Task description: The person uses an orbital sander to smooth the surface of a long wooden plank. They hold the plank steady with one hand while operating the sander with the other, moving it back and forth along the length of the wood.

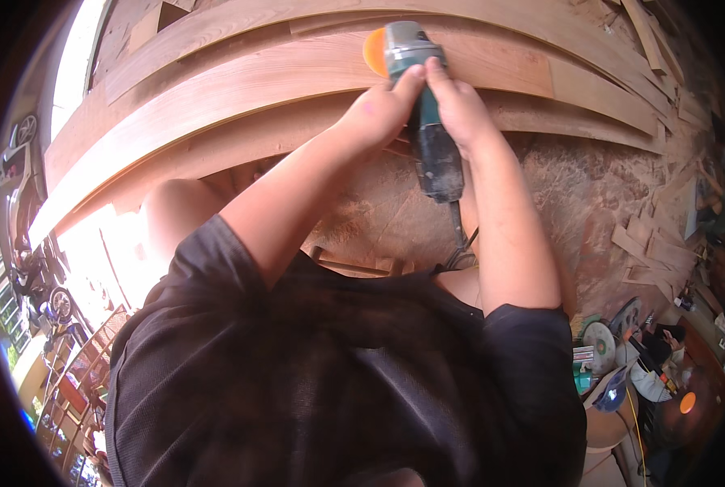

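Under you spreads one dusty floor [362, 207], and across its far side lie the long boards [241, 93], at least four of them, some overlapping, so you cannot count them exactly. At the far left stands at least one motorbike [23, 183], with two wheels showing on that side. Your one black shirt [338, 390] fills the near middle, and one mesh rack [78, 377] stands at the near left. To the right you have one heap of scraps [655, 256], flat wooden pieces, more than five, too jumbled to count. Your one sander [430, 122], green with a black rear end, is at the far middle, over the boards, its head pointing away from you. Both your hands grip it: the left hand [376, 112] closes around its left side, the right hand [464, 114] around its right, your two thumbs lying along the top near the head; most fingers are hidden. Two grey discs [599, 347] sit at the near right. One orange pad [375, 53] shows at the left of the sander's head; whether it touches wood, you cannot tell. One orange disc [687, 403] lies farther right of the grey pair. One thin cord [457, 223] leaves the sander's near end.
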The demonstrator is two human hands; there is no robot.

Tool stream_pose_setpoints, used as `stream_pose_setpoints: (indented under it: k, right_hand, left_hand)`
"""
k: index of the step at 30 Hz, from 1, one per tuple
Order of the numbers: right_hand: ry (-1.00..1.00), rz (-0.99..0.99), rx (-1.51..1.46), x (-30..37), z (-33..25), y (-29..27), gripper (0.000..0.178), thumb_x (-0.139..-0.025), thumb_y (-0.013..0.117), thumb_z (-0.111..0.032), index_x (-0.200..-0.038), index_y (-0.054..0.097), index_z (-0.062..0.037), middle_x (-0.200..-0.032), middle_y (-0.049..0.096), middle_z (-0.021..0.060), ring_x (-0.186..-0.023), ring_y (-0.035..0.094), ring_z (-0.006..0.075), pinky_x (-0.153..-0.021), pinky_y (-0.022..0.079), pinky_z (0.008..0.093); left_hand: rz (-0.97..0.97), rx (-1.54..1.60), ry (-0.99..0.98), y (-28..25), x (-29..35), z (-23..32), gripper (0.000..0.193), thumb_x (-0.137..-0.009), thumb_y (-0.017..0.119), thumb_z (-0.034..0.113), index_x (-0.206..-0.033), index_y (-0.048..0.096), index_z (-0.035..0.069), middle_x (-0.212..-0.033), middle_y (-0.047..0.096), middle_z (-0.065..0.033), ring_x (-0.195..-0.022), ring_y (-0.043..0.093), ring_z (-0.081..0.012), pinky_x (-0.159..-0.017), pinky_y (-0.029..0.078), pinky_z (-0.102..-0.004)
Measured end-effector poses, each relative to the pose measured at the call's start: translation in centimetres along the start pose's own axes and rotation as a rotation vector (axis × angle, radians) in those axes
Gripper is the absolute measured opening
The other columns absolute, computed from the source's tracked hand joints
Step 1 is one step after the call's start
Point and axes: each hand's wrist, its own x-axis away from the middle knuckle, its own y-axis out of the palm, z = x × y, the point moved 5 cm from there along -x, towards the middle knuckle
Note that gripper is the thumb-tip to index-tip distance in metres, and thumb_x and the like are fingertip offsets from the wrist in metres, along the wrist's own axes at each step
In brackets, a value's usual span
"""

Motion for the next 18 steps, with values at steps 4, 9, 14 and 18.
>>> stream_pose_setpoints:
  k: [4, 9, 14, 18]
  right_hand:
    - [-0.002, -0.172, 0.246, -0.9, 0.0, 5.5, 0.086, -0.102, 0.059, -0.069, -0.116, 0.071, 0.0145, -0.107, 0.075, 0.0230, -0.103, 0.072, 0.0259, -0.091, 0.056, 0.0351]
    - [0.011, -0.242, 0.355, -0.8, 0.0, 1.1, 0.088, -0.101, 0.058, -0.073, -0.112, 0.073, 0.0137, -0.093, 0.076, 0.0187, -0.084, 0.074, 0.0249, -0.078, 0.059, 0.0351]
    - [0.079, -0.008, 0.120, 0.9, 0.0, -8.3, 0.077, -0.106, 0.055, -0.067, -0.126, 0.071, 0.0054, -0.112, 0.075, 0.0124, -0.099, 0.069, 0.0177, -0.089, 0.055, 0.0320]
    - [0.140, 0.221, 0.049, 1.8, -0.1, -13.2, 0.079, -0.107, 0.053, -0.067, -0.130, 0.068, 0.0061, -0.114, 0.075, 0.0131, -0.101, 0.071, 0.0183, -0.090, 0.056, 0.0321]
  left_hand:
    - [0.200, 0.093, -0.019, -4.8, 2.2, -4.3, 0.091, -0.107, 0.042, 0.072, -0.141, 0.057, -0.011, -0.119, 0.069, -0.0221, -0.106, 0.069, -0.0296, -0.097, 0.055, -0.0402]
    - [0.190, 0.106, 0.013, -0.8, 0.9, -5.1, 0.095, -0.107, 0.039, 0.073, -0.139, 0.057, -0.015, -0.124, 0.070, -0.0306, -0.117, 0.070, -0.0357, -0.103, 0.053, -0.0427]
    - [-0.041, 0.090, -0.076, 7.8, -1.6, -0.1, 0.083, -0.110, 0.044, 0.063, -0.138, 0.055, -0.014, -0.124, 0.069, -0.0262, -0.108, 0.074, -0.0364, -0.085, 0.067, -0.0502]
    - [-0.182, -0.081, -0.092, 12.0, -4.9, 1.5, 0.089, -0.107, 0.044, 0.069, -0.133, 0.061, -0.015, -0.118, 0.073, -0.0264, -0.099, 0.077, -0.0367, -0.078, 0.067, -0.0474]
